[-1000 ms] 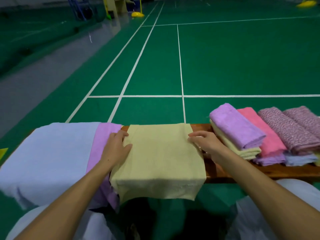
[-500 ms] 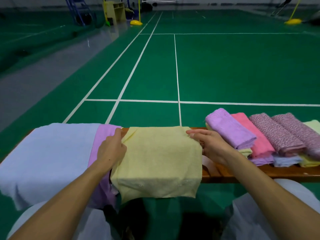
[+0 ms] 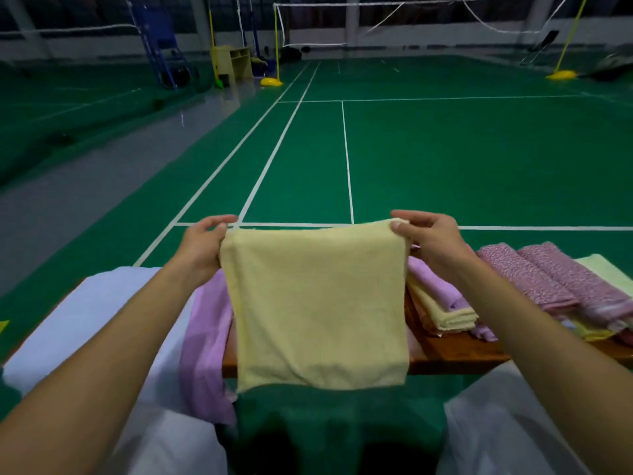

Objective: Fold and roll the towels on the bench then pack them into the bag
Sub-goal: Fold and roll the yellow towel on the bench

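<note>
Pale yellow towel (image 3: 318, 313), folded square, hangs upright above the wooden bench (image 3: 455, 353), top corners pinched

Green court (image 3: 479, 159), net (image 3: 376, 3), yellow bases (image 3: 271, 82).

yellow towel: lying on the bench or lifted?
Lifted. The left hand and right hand pinch the yellow towel by its top corners; it hangs in front of the bench.

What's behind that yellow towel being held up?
The yellow towel hides part of the wooden bench; a lilac towel shows beside it. Anything directly behind is covered.
</note>
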Demonstrator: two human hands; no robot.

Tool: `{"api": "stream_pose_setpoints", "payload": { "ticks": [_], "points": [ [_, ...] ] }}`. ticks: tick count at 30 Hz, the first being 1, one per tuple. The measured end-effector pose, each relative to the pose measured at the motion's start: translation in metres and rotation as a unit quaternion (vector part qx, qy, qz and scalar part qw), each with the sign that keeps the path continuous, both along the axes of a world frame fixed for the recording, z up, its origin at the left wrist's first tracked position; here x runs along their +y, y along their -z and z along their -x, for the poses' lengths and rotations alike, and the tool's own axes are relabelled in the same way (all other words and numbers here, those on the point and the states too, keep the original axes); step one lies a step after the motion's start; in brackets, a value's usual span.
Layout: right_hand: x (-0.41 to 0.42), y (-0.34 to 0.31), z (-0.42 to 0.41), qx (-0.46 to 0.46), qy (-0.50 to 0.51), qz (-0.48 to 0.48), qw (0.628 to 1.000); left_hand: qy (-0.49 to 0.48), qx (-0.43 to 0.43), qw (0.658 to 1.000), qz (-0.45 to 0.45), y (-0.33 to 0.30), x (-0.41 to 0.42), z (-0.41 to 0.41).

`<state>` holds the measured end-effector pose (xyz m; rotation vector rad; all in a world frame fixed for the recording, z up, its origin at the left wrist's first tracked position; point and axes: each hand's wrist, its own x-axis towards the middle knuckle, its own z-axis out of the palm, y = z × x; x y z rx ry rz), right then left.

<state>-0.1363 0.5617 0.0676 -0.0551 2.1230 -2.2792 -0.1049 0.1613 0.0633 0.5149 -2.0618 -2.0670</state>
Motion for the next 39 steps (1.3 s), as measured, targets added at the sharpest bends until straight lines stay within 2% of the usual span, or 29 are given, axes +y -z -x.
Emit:
{"api": "stream_pose_setpoints", "payload": {
  "ticks": [3, 6, 9, 13, 19, 22, 25, 27, 30, 32, 35, 39],
  "points": [
    [0.008, -0.028, 0.008, 0.047, -0.002, -0.018, 0.999, 0.014, 0.041, 0.998, -0.036, -0.037, -0.006, 0.0],
    [0.012, -0.053, 0.011, 0.093, -0.01, -0.005, 0.996, 0.078, 0.087, 0.992, -0.052, -0.067, -0.012, -0.001],
    [0.014, -0.068, 0.012, 0.075, -0.05, 0.054, 0.994, 0.118, 0.098, 0.986, -0.067, -0.082, -0.014, -0.001],
    [0.018, -0.072, 0.01, 0.058, -0.077, 0.037, 0.995, 0.11, 0.11, 0.984, -0.087, -0.091, -0.01, -0.005],
    [0.018, -0.074, 0.01, 0.115, -0.031, -0.064, 0.991, 0.052, 0.126, 0.989, -0.058, -0.091, -0.002, -0.009],
    [0.013, -0.079, 0.011, 0.172, 0.043, -0.105, 0.979, 0.011, 0.148, 0.988, 0.036, -0.093, 0.001, -0.011],
    [0.012, -0.079, 0.016, 0.207, 0.11, -0.136, 0.963, 0.021, 0.185, 0.974, 0.128, -0.094, 0.0, -0.012],
    [0.013, -0.078, 0.018, 0.201, 0.114, -0.15, 0.961, 0.048, 0.179, 0.976, 0.116, -0.097, -0.001, -0.013],
    [0.015, -0.073, 0.016, 0.158, 0.053, -0.123, 0.978, 0.101, 0.147, 0.983, 0.034, -0.101, -0.005, -0.017],
    [0.016, -0.072, 0.011, 0.161, 0.042, -0.129, 0.978, 0.107, 0.139, 0.984, 0.044, -0.1, -0.008, -0.021],
    [0.019, -0.074, 0.002, 0.208, 0.08, -0.195, 0.955, 0.065, 0.141, 0.982, 0.111, -0.097, -0.006, -0.026],
    [0.015, -0.076, -0.006, 0.27, 0.16, -0.378, 0.871, -0.018, 0.167, 0.949, 0.267, -0.093, -0.003, -0.025]
  ]
}}
